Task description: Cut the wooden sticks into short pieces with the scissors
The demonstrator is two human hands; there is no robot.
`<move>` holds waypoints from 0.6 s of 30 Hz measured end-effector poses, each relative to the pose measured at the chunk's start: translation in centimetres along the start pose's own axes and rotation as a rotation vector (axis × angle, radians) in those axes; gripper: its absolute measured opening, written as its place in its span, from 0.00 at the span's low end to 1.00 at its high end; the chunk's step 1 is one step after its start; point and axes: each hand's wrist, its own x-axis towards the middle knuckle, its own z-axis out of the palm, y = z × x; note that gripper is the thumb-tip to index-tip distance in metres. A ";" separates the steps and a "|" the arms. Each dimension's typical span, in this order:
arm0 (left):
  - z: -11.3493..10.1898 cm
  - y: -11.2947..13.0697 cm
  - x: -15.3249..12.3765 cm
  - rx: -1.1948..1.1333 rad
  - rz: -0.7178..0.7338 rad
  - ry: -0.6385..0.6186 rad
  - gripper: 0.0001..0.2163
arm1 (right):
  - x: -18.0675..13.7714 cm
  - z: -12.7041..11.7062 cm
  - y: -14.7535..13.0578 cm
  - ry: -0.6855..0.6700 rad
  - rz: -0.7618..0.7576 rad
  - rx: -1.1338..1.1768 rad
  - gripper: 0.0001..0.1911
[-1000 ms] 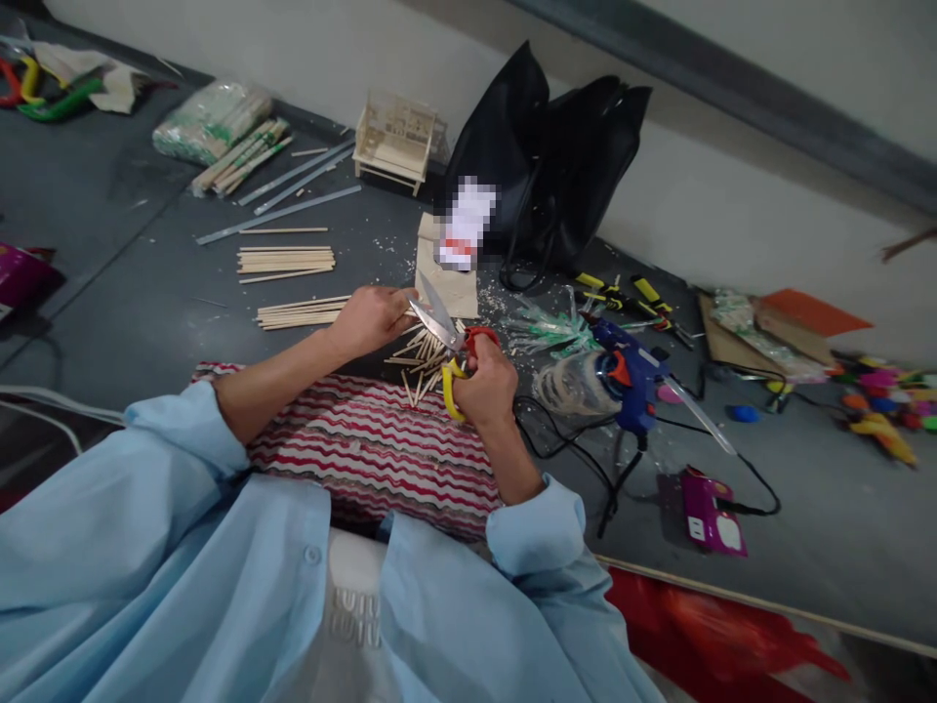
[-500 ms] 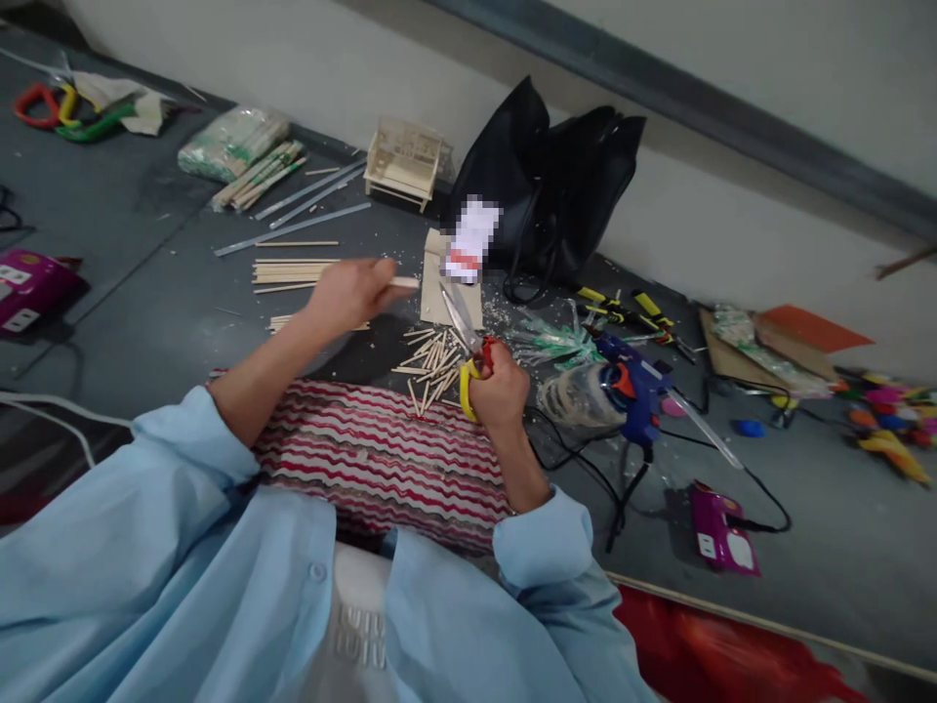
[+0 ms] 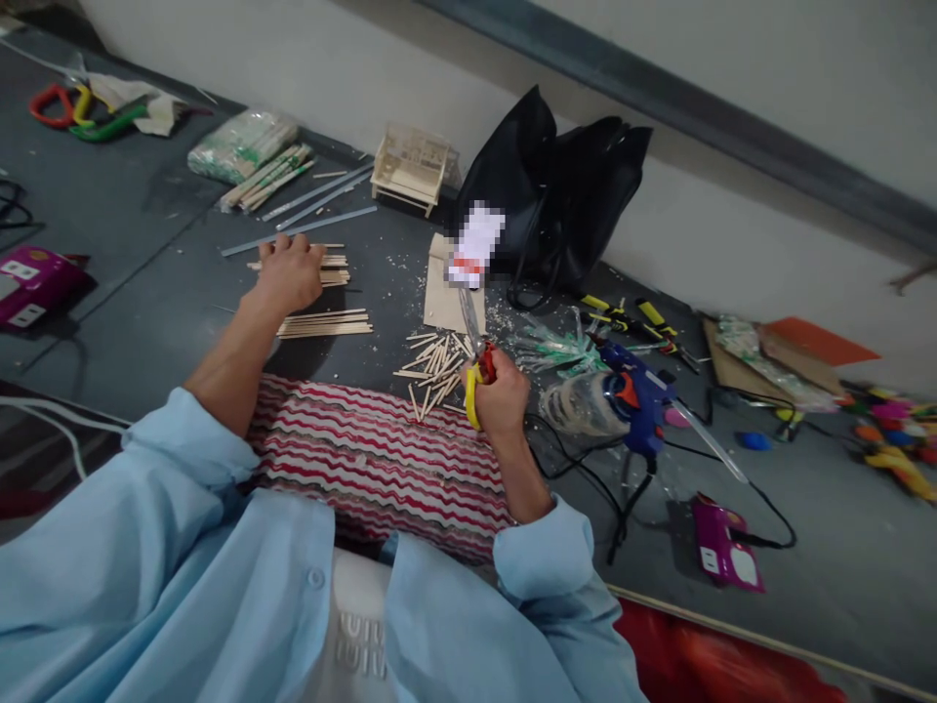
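My right hand [image 3: 501, 391] is closed round the red and yellow handles of a pair of scissors [image 3: 474, 344], blades pointing away from me and shut. Just left of them lies a heap of short cut wooden sticks [image 3: 433, 364]. My left hand [image 3: 289, 271] reaches out to the far left and rests fingers-down on a bundle of long wooden sticks [image 3: 333, 270]; its fingertips are curled over them. A second bundle of long sticks [image 3: 326, 323] lies just nearer to me.
A red-and-white striped cloth [image 3: 373, 454] lies in front of me. A blue glue gun [image 3: 633, 395] with cables, a purple power strip [image 3: 721, 547], a black bag [image 3: 556, 195], a small stick house [image 3: 412, 164] and packs of sticks [image 3: 241, 146] surround the work spot.
My left hand left the scissors, swung leftward carrying a stick piece, and now lies on the far bundle of long sticks. The scissors' blades have closed and tipped upright.
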 end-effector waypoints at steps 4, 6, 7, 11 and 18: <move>-0.2 0.2 -0.2 0.004 -0.008 0.016 0.20 | 0.1 0.0 -0.1 -0.031 0.015 -0.005 0.03; -0.6 0.3 -0.1 -0.006 -0.030 0.058 0.20 | 0.1 0.0 -0.1 -0.057 0.031 -0.002 0.03; -0.8 0.5 -0.1 -0.017 -0.039 0.094 0.20 | 0.1 0.1 -0.1 -0.064 0.038 -0.002 0.02; -2.5 2.5 -1.1 -0.296 0.033 0.266 0.18 | 0.3 0.3 0.0 -0.083 0.062 -0.010 0.01; -6.6 13.2 -10.8 -1.427 1.045 -1.027 0.12 | 0.4 0.5 0.3 -0.110 0.086 -0.036 0.02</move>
